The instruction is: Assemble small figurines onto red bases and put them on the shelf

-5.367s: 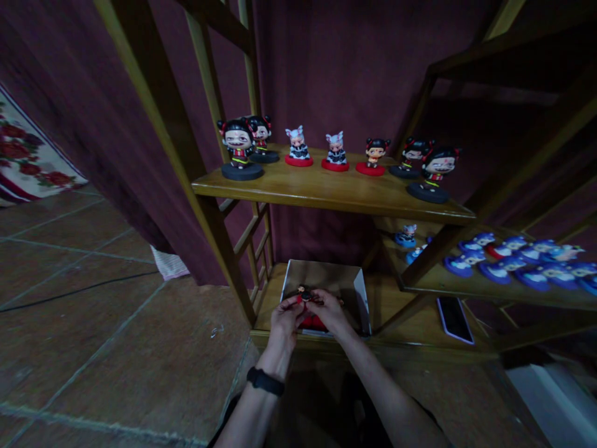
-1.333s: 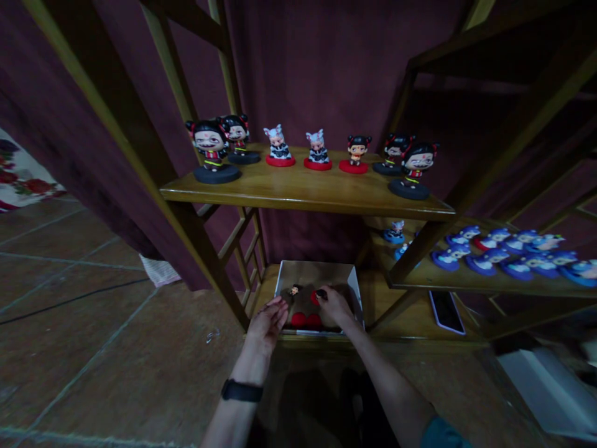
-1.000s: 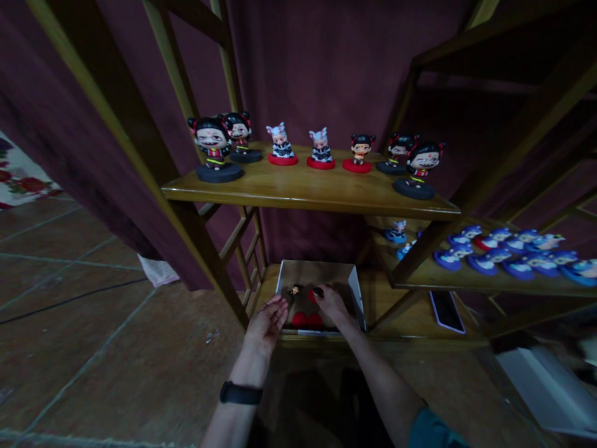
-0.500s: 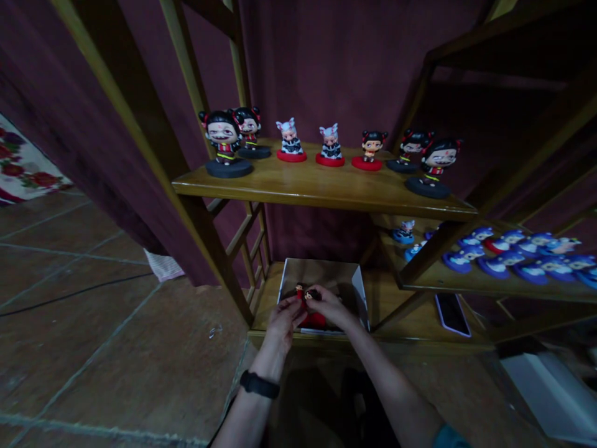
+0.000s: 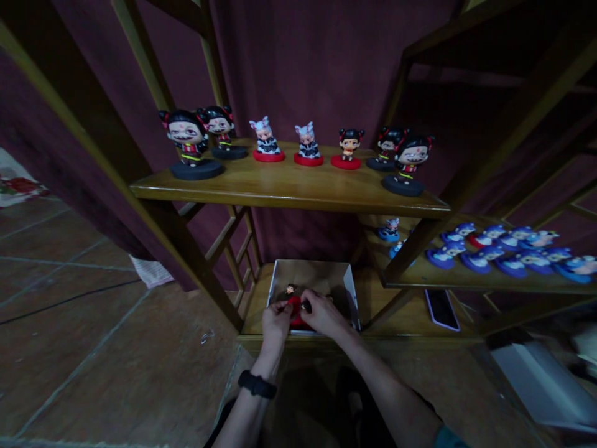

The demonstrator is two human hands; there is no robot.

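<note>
Over the white box (image 5: 353, 292), the left hand (image 5: 276, 320) pinches a red base (image 5: 295, 302); the right hand (image 5: 323, 316) grips a dark-haired figurine (image 5: 305, 306) just right of it — whether joined, one cannot tell. This piece looks unfinished — another figure (image 5: 290, 289), at the box's far left, seemingly remains.

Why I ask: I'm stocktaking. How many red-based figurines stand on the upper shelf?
3, left to right: first white-haired figurine, second white-haired figurine, black-haired figurine.
</note>
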